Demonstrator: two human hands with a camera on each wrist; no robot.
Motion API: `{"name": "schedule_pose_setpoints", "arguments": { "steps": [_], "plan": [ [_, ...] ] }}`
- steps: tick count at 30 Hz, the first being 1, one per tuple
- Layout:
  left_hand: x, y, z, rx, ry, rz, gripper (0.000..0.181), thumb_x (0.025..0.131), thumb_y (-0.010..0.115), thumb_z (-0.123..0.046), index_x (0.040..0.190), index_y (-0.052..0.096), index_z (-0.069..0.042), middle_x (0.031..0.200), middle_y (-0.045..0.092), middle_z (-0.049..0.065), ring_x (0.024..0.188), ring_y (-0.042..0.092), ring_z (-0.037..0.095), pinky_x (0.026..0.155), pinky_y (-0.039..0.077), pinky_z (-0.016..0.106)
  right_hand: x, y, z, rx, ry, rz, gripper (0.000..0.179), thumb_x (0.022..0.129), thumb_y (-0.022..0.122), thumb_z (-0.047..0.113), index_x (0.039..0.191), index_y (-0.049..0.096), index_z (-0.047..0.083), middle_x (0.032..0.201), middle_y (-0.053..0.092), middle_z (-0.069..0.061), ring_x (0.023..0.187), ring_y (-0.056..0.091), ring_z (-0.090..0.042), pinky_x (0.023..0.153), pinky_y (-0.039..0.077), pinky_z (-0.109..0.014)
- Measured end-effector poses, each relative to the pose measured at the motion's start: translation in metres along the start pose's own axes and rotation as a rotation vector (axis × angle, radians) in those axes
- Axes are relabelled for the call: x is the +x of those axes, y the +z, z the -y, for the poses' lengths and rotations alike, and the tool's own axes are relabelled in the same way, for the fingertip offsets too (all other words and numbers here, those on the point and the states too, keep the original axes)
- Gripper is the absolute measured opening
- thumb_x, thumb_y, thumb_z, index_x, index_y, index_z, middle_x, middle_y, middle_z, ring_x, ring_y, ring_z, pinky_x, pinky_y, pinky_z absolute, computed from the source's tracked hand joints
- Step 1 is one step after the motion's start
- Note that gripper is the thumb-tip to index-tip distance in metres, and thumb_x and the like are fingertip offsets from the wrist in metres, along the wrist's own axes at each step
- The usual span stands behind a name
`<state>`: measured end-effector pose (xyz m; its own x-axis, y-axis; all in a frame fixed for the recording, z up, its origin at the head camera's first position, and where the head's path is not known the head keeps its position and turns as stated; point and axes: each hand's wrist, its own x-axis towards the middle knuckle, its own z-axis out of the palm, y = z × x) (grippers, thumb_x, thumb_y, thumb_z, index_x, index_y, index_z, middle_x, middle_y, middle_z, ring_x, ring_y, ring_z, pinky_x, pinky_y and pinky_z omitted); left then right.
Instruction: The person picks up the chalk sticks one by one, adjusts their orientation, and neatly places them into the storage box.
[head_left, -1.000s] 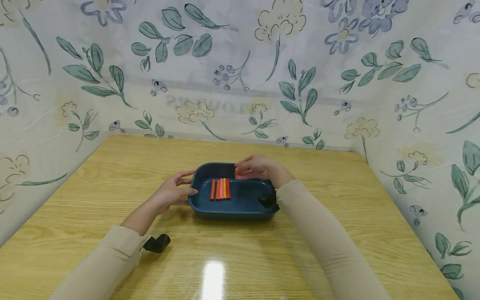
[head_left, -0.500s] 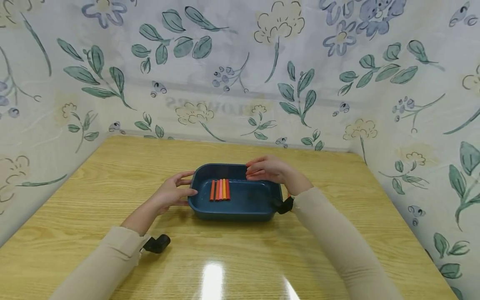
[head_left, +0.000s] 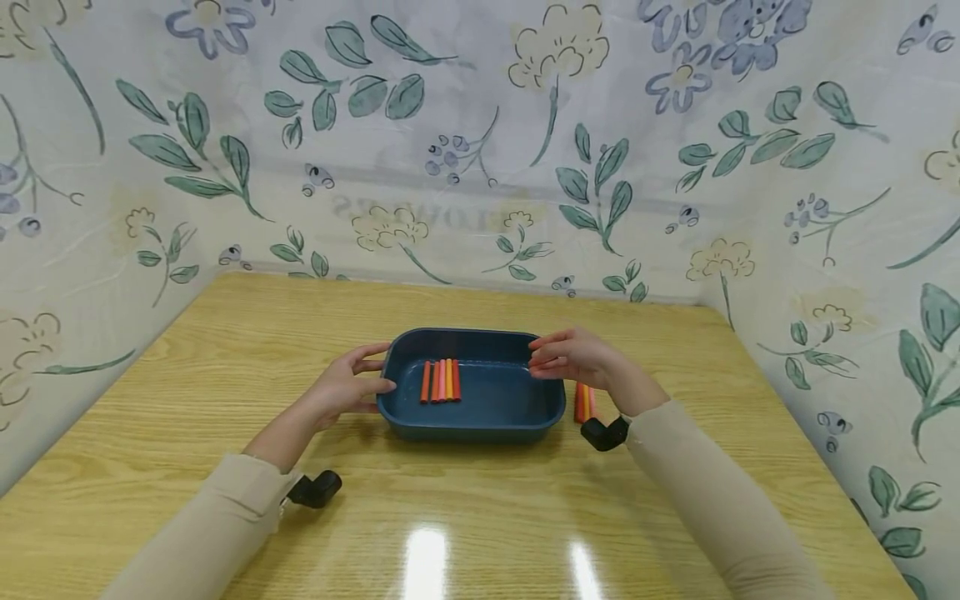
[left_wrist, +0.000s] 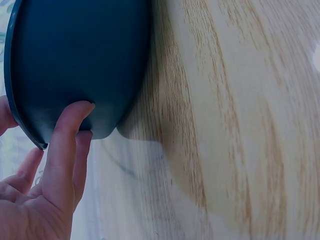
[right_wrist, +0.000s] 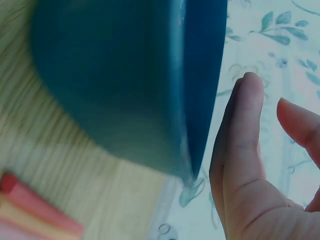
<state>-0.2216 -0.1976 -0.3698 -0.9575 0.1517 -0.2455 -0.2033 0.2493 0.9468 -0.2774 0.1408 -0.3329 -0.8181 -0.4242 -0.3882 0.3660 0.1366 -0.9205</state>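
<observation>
right hand (head_left: 581,358) has shifted to far right corner of blue tray (head_left: 468,434) — fingers straight, nothing held — baring outer sticks (head_left: 585,402) on table (head_left: 480,508) just right, seemingly easier to reach now, while left hand (head_left: 343,386) clamps tray's left end, inner sticks (head_left: 441,381) unmoved inside at left.

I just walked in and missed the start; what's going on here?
A person's left hand holds the left end of a blue tray on a wooden table. Coloured sticks lie side by side inside it. The right hand is near the tray's far right corner, holding nothing; more sticks lie outside, to its right.
</observation>
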Motion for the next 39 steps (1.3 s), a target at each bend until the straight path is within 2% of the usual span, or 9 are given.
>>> {"name": "schedule_pose_setpoints", "arguments": {
  "steps": [3, 5, 10, 13, 19, 25, 31, 35, 39],
  "plan": [
    [0.000, 0.000, 0.001, -0.002, -0.002, -0.003, 0.069, 0.089, 0.060, -0.002, 0.147, 0.024, -0.008, 0.142, 0.029, 0.028, 0.108, 0.054, 0.040, 0.076, 0.054, 0.042, -0.005, -0.009, -0.006, 0.014, -0.004, -0.011, 0.046, 0.093, 0.050, -0.001, 0.134, 0.036, -0.013, 0.125, 0.045, -0.034, 0.084, 0.064, -0.020, 0.084, 0.051, -0.033],
    [0.000, 0.000, 0.001, -0.004, -0.002, -0.005, 0.069, 0.089, 0.060, -0.002, 0.147, 0.024, -0.008, 0.141, 0.029, 0.028, 0.109, 0.054, 0.041, 0.076, 0.054, 0.042, -0.008, -0.016, -0.010, 0.023, -0.010, -0.017, 0.047, 0.093, 0.050, -0.001, 0.135, 0.034, -0.013, 0.125, 0.044, -0.033, 0.086, 0.064, -0.020, 0.086, 0.050, -0.033],
    [-0.001, 0.000, 0.001, -0.006, -0.002, -0.006, 0.069, 0.089, 0.060, -0.002, 0.147, 0.024, -0.008, 0.141, 0.029, 0.028, 0.108, 0.055, 0.040, 0.075, 0.055, 0.042, -0.016, -0.034, -0.021, 0.051, -0.018, -0.043, 0.048, 0.093, 0.049, -0.002, 0.136, 0.031, -0.015, 0.107, 0.056, -0.022, 0.084, 0.065, -0.018, 0.091, 0.047, -0.036],
    [-0.001, 0.000, 0.002, -0.006, -0.004, -0.007, 0.069, 0.089, 0.060, -0.002, 0.147, 0.024, -0.008, 0.141, 0.030, 0.028, 0.107, 0.056, 0.039, 0.075, 0.055, 0.042, -0.019, -0.043, -0.028, 0.060, -0.014, -0.073, 0.048, 0.094, 0.048, -0.002, 0.136, 0.030, -0.016, 0.100, 0.058, -0.018, 0.081, 0.065, -0.016, 0.086, 0.050, -0.033],
    [-0.001, 0.000, 0.002, -0.003, -0.005, -0.009, 0.069, 0.089, 0.060, -0.002, 0.147, 0.024, -0.008, 0.141, 0.030, 0.028, 0.107, 0.055, 0.039, 0.075, 0.055, 0.042, -0.028, -0.056, -0.041, 0.047, -0.001, -0.142, 0.051, 0.094, 0.049, 0.000, 0.137, 0.028, -0.016, 0.120, 0.048, -0.031, 0.085, 0.065, -0.018, 0.080, 0.053, -0.029],
    [0.000, 0.000, 0.002, 0.009, 0.000, -0.011, 0.068, 0.089, 0.058, -0.001, 0.147, 0.024, -0.007, 0.141, 0.030, 0.028, 0.108, 0.054, 0.040, 0.075, 0.054, 0.042, -0.033, -0.066, -0.053, 0.031, 0.011, -0.188, 0.053, 0.093, 0.052, 0.001, 0.138, 0.029, -0.015, 0.115, 0.054, -0.023, 0.084, 0.064, -0.016, 0.083, 0.052, -0.030],
    [-0.001, 0.001, 0.001, 0.011, -0.005, -0.016, 0.068, 0.089, 0.059, -0.001, 0.147, 0.025, -0.007, 0.140, 0.030, 0.028, 0.107, 0.055, 0.039, 0.075, 0.055, 0.042, -0.032, -0.069, -0.065, -0.027, 0.059, -0.245, 0.054, 0.090, 0.059, 0.004, 0.136, 0.035, -0.011, 0.113, 0.056, -0.015, 0.085, 0.063, -0.017, 0.085, 0.051, -0.034],
    [-0.001, 0.001, 0.001, 0.014, -0.002, -0.014, 0.068, 0.089, 0.059, -0.001, 0.147, 0.025, -0.007, 0.140, 0.030, 0.028, 0.106, 0.056, 0.038, 0.075, 0.055, 0.042, -0.029, -0.069, -0.070, -0.060, 0.071, -0.226, 0.056, 0.089, 0.059, 0.001, 0.139, 0.033, -0.008, 0.113, 0.056, -0.015, 0.082, 0.062, -0.014, 0.082, 0.053, -0.033],
    [0.000, 0.001, 0.000, 0.014, 0.001, -0.012, 0.068, 0.089, 0.060, -0.001, 0.147, 0.025, -0.008, 0.140, 0.031, 0.028, 0.106, 0.056, 0.038, 0.075, 0.055, 0.041, -0.026, -0.067, -0.074, -0.094, 0.062, -0.180, 0.062, 0.086, 0.058, -0.009, 0.141, 0.029, -0.007, 0.125, 0.044, -0.021, 0.088, 0.059, -0.016, 0.084, 0.052, -0.033]
  ]
}}
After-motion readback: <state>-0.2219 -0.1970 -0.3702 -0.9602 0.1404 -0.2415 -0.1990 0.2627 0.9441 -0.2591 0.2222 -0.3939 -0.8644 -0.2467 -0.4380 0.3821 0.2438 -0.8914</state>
